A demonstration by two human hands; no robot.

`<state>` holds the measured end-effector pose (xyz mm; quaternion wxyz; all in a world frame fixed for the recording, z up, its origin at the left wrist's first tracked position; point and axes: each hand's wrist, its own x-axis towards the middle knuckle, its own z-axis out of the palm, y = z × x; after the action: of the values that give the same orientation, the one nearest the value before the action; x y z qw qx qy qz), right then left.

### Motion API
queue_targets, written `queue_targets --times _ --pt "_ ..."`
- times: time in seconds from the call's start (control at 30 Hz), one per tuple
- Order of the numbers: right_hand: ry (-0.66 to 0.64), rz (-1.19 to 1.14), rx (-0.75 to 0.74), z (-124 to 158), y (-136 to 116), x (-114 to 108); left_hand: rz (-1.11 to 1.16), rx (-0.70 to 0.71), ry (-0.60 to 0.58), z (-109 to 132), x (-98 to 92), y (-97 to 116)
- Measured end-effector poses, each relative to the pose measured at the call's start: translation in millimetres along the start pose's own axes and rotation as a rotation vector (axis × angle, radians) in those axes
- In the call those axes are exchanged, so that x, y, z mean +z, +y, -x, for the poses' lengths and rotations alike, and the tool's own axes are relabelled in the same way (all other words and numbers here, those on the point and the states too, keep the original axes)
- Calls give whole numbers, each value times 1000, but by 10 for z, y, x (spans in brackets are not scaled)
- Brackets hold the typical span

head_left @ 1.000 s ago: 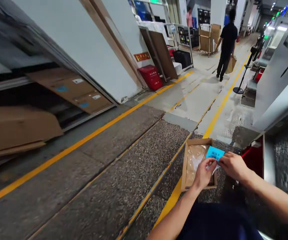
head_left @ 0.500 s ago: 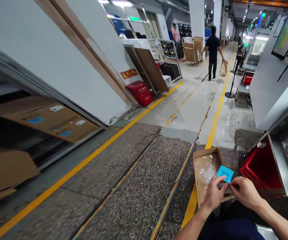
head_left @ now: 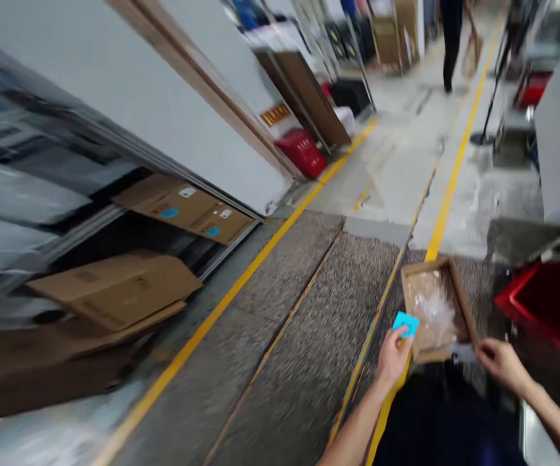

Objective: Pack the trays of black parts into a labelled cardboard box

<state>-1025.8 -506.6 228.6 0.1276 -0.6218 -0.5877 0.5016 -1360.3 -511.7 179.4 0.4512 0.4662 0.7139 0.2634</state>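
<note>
My left hand (head_left: 393, 358) pinches a small blue label (head_left: 405, 323) with dark print between thumb and fingers, just left of the box. An open cardboard box (head_left: 463, 304) lies in front of my body, with crumpled clear plastic film (head_left: 434, 312) inside. My right hand (head_left: 502, 364) is at the box's near right corner with its fingers pinched together. A pale, blurred piece (head_left: 464, 353) shows beside those fingers; I cannot tell whether they hold it or the box edge.
A red bin (head_left: 546, 310) stands to the right. On the left are flattened cartons (head_left: 129, 291) and a rack with labelled boxes (head_left: 187, 210). A red case (head_left: 302, 153) sits by the wall. Far ahead a person (head_left: 450, 39) walks the aisle carrying a bag.
My hands have moved apart: the left went left with the blue label, the right went right to the box corner. My view has tilted down and turned left.
</note>
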Motion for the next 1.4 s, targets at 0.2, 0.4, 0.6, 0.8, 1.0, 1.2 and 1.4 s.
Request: queue_targets --times 0.2,0.4,0.6,0.8,1.0,1.2,1.4 --pt "159 -179 433 287 1186 247 -286 -3 -202 -284 262 -806" --pt "164 -270 648 854 1593 1302 -542 162 -635 -663 322 -1776" --pt "138 -249 611 1177 1945 2570 -729 286 -943 -595 582 -2440" --pt "148 -201 608 1269 3016 3403 -920 498 -899 -231 1457 -3003" --pt "252 -272 686 1564 4014 4203 -1144 533 -745 -161 2794 -3936" --pt "278 -401 833 2504 4459 4756 -1193 513 -797 -105 3417 -4453" --pt "298 -418 857 2981 4372 4668 -1091 579 -760 -649 2812 -3859"
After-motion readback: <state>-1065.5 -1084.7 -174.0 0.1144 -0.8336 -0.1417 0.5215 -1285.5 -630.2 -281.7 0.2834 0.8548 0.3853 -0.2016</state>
